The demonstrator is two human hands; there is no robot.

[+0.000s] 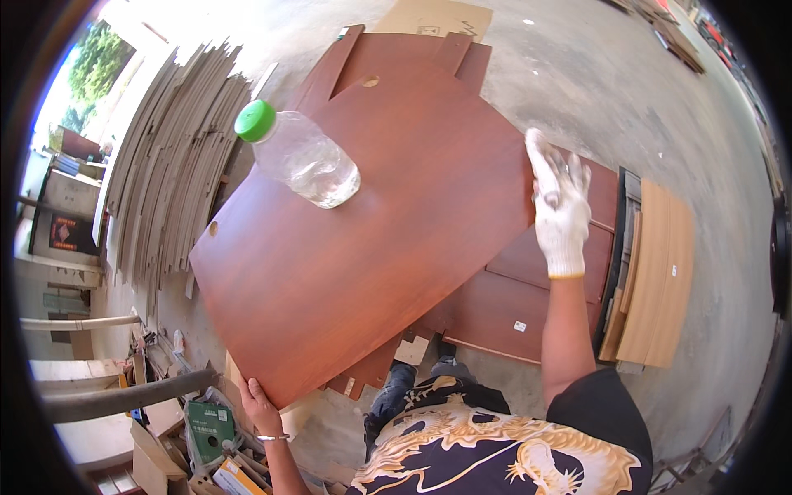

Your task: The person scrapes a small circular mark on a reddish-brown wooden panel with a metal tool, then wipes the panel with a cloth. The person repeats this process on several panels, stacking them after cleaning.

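A large reddish-brown wooden panel [355, 239] lies slanted across the middle, with a round hole near each of two corners. At its near left corner my bare left hand [262, 407], with a bangle at the wrist, grips the edge, thumb on the upper face. My right hand [563, 198], in a white knit glove, is at the panel's right edge with its fingers stretched and apart. On the panel appears a clear plastic bottle [309, 161] with a green cap, partly filled with clear liquid. Underneath, more reddish-brown boards [528, 309] are stacked.
Long thin grey-brown strips [169, 165] are piled at the left. Light wood boards [660, 272] stand stacked at the right. A cardboard sheet [433, 18] lies on the concrete floor at the far side. Boxes, including a green package [209, 429], and curved bars [132, 396] crowd the near left.
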